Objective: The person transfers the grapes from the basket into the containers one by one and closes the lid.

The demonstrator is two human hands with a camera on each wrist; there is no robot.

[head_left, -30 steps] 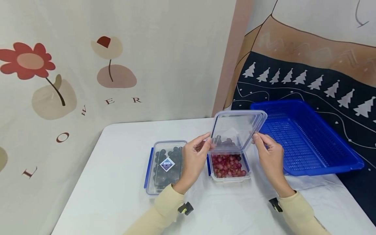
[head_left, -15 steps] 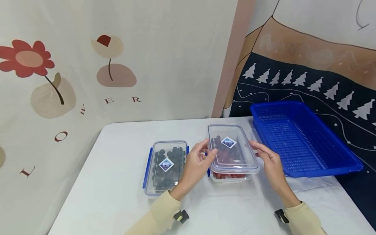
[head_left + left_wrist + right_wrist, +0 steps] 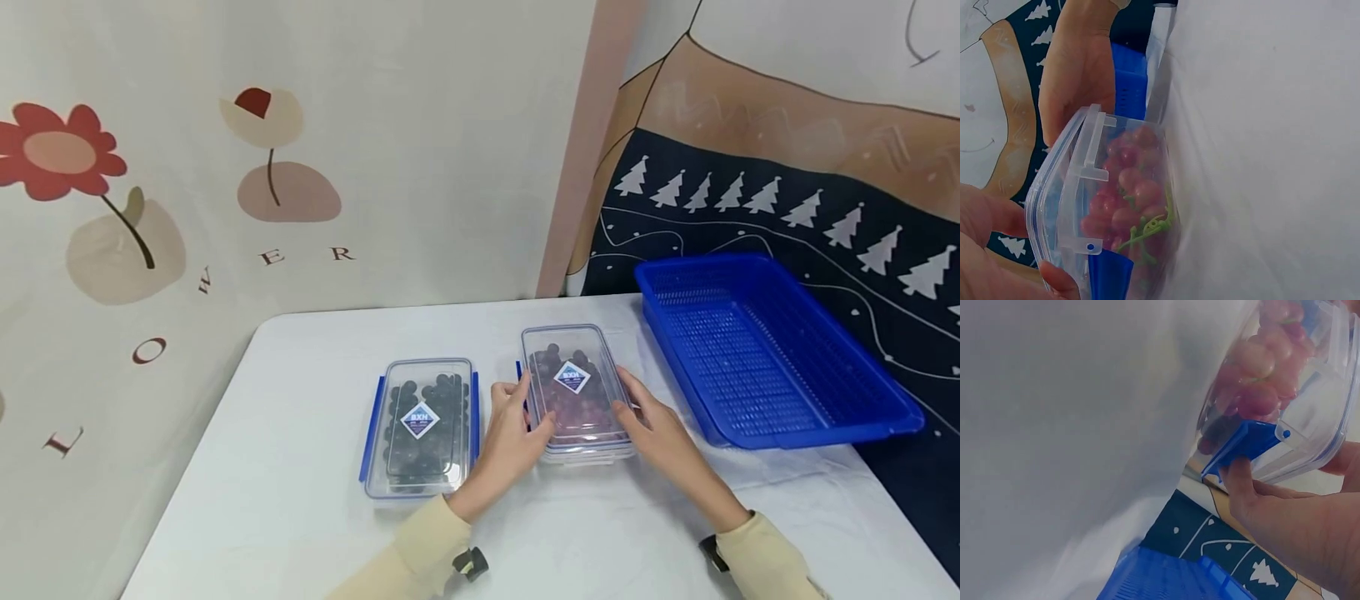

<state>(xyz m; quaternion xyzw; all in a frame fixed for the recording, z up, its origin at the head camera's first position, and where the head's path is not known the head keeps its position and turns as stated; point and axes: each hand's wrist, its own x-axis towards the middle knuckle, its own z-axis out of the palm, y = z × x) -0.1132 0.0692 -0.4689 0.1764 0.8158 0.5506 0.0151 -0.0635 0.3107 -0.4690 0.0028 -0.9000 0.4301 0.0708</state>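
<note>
In the head view, a clear plastic food container [image 3: 588,455] holds red grapes [image 3: 1129,206] and some dark ones. Its see-through lid [image 3: 573,417], with a diamond label, lies over the top. My left hand [image 3: 512,429] grips the left side, thumb on the lid, a fingertip beside a blue clip [image 3: 1110,275] that hangs down in the left wrist view. My right hand [image 3: 663,437] holds the right side, thumb near the front corner. In the right wrist view, its finger touches another blue clip [image 3: 1250,444], which is swung outward from the wall.
Left of the hands stands a similar lidded container [image 3: 420,479] of dark grapes, its blue clips along both sides. A blue slotted plastic basket [image 3: 742,358] sits at the right back of the white table [image 3: 285,450]. Printed cloth hangs behind.
The lid, held tilted up over the red grapes a second ago, has come down flat onto the container. Both hands have lowered with it and now grip the container's sides.
</note>
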